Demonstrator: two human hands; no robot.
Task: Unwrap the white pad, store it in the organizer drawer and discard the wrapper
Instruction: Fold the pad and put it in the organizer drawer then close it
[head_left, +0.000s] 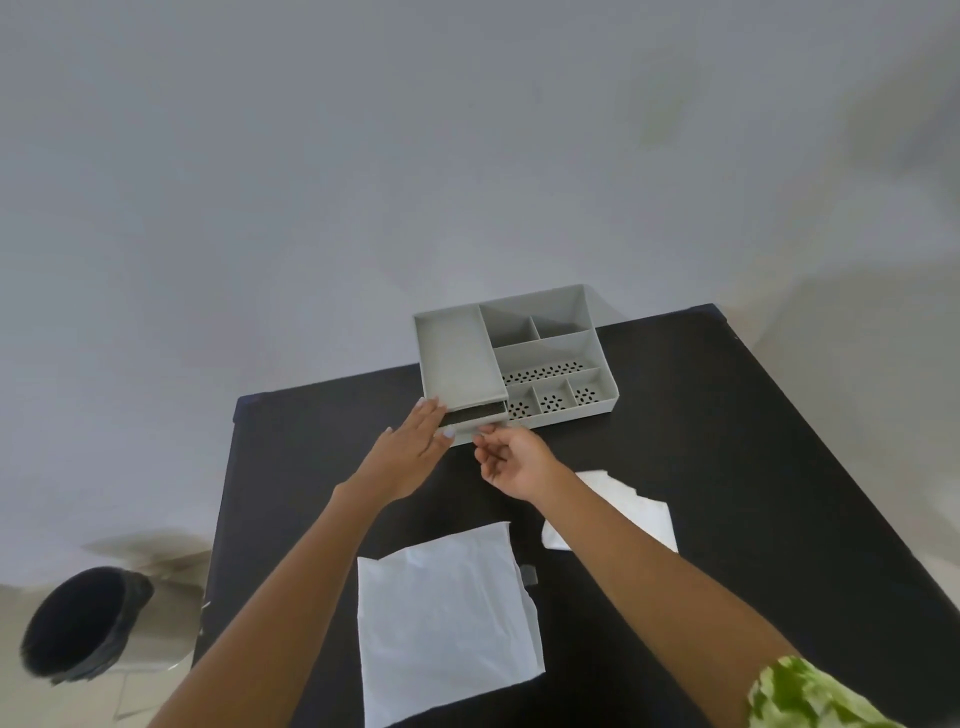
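Pulling the organizer drawer (475, 418) open: my right hand (511, 460) pinches its front, left hand (413, 447) flat, steadying the organizer (519, 358); unwrapped white pad (447, 618) and wrapper (631, 512) wait on the table (753, 441).

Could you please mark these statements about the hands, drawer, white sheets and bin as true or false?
1. The left hand rests flat against the organizer. True.
2. The drawer is fully shut. False: it stands slightly open.
3. Two white sheets, a larger one and a smaller one, lie on the table. True.
4. The bin sits on the table. False: it stands on the floor, left of it.
5. The right hand holds a white sheet. False: it pinches the drawer front.
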